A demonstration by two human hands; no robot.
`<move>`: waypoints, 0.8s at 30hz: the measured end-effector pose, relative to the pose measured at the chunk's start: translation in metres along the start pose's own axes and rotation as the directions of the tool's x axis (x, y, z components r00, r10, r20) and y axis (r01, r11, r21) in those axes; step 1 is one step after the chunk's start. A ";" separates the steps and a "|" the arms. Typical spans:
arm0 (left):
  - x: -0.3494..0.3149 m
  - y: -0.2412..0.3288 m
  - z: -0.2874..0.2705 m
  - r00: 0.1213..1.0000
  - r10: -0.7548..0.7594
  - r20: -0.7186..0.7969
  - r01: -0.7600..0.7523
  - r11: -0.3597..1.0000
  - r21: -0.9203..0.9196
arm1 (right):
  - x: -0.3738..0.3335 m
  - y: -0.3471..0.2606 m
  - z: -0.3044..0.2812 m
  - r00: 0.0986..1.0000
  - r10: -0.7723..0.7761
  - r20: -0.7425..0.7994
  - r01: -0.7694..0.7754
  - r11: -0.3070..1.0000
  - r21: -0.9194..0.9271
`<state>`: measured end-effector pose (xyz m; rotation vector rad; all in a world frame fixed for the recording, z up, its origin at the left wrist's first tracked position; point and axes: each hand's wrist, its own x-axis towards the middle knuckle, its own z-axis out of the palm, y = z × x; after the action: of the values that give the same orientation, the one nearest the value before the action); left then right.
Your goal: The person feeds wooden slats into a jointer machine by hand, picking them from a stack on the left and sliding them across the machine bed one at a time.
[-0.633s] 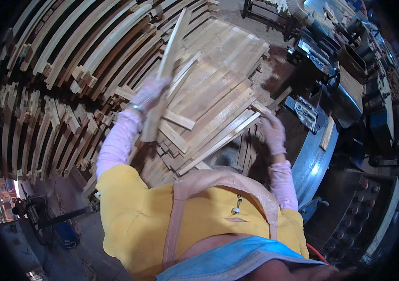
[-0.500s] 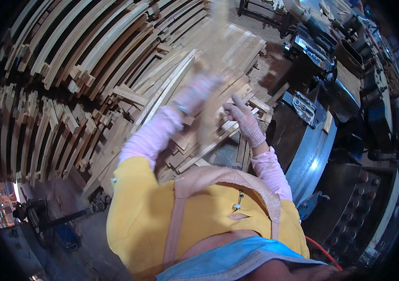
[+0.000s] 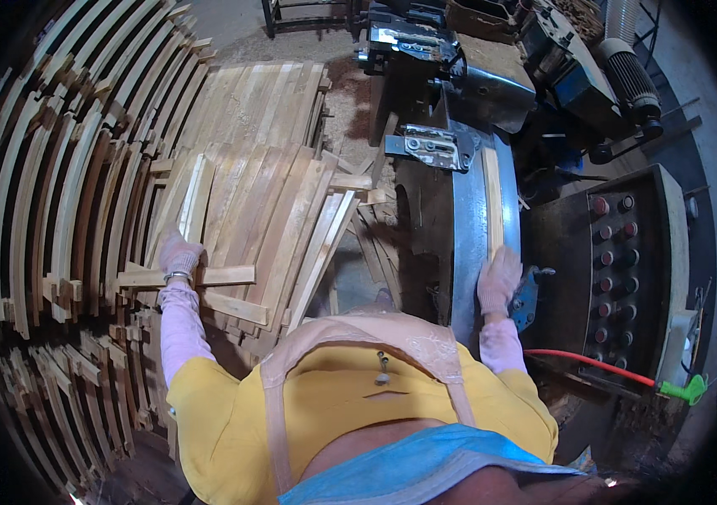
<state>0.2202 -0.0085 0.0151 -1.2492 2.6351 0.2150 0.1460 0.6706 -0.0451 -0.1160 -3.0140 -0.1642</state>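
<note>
My right hand (image 3: pixel 500 282), in a pale knit glove, is closed round the near end of a short wooden strip (image 3: pixel 493 202). That strip lies lengthwise on the metal machine table (image 3: pixel 470 244). On the left, my gloved left hand (image 3: pixel 180 254) is curled at the near end of a pale wooden strip (image 3: pixel 193 202) on the stack; its fingertips are partly hidden. Beneath its wrist a crosswise wooden piece (image 3: pixel 228 275) pokes out on both sides. Flat boards (image 3: pixel 249 202) lie side by side under these pieces.
Curved wooden parts (image 3: pixel 64 185) are piled high at the left. A metal clamp-like fixture (image 3: pixel 430 147) sits at the machine table's edge. To the right stand a control box (image 3: pixel 628 261) with several buttons, a red hose (image 3: pixel 594 360) with a green end, and a motor (image 3: pixel 628 80).
The view has turned right. My hands, close together over the stack with a blurred wooden piece, have parted: the left rests on the stack, the right has reached the strip on the machine table.
</note>
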 end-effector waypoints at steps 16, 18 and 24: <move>-0.077 0.258 -0.030 0.929 0.332 -0.166 -0.149 -0.078 -0.986 | 0.016 -0.261 -0.091 0.782 -0.588 -0.208 0.484 0.362 0.797; -0.110 0.299 -0.001 0.896 0.397 -0.199 -0.165 -0.118 -0.979 | 0.001 -0.223 -0.065 0.920 -0.386 -0.072 0.301 0.576 0.760; -0.136 0.282 0.070 0.540 0.841 0.023 -0.302 0.220 -0.928 | -0.113 -0.041 -0.021 0.999 0.051 0.003 -0.043 0.812 0.582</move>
<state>0.0946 0.2858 -0.0070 0.0240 2.2414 1.9290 0.2571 0.6193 -0.0423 -0.1269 -2.8862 0.7601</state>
